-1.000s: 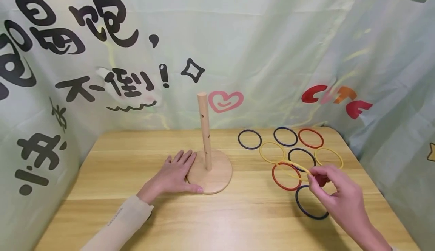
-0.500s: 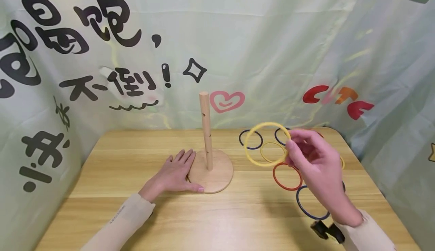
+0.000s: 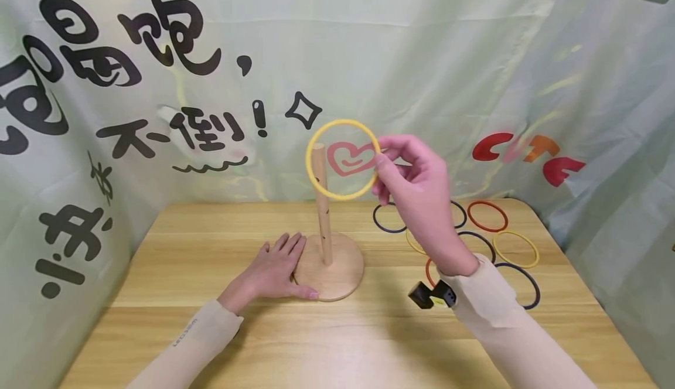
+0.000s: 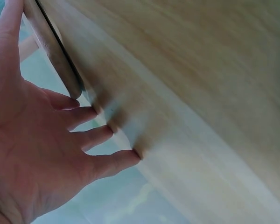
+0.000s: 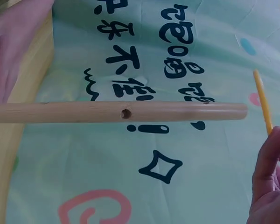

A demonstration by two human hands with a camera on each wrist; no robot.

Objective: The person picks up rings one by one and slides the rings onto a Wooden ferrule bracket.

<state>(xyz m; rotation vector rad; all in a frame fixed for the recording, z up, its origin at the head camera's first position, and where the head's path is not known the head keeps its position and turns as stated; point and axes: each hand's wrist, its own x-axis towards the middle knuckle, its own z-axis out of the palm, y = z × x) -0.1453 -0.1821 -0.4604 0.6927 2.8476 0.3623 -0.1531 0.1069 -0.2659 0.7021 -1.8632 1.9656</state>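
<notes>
Pinches a yellow ring (image 3: 343, 122) between thumb and fingers of the right hand (image 3: 413, 181), just above the top of the upright wooden post (image 3: 324, 225) and apart from it, as seen edge-on in the right wrist view. Lays the left hand (image 3: 271, 269) unclenched just to the left of the post, fingers straight and spread, thumb on the edge of the round base (image 3: 340, 275) at its foot, other fingertips down at the counter (image 3: 195, 254). Wears pale sleeves (image 3: 495, 301), with a small black device (image 3: 420, 295) at the right wrist, to the right of the post. Has more rings lying right of the post: four dark blue (image 3: 390, 232), two red (image 3: 507, 222), two yellow, several partly hidden by the right arm. Faces a pale curtain (image 3: 411, 72) behind the post, printed with black characters (image 3: 126, 128) to its left, a pink heart (image 3: 345, 173) just beside its top, and colourful "CUTE" lettering (image 3: 529, 150) well to its right.
</notes>
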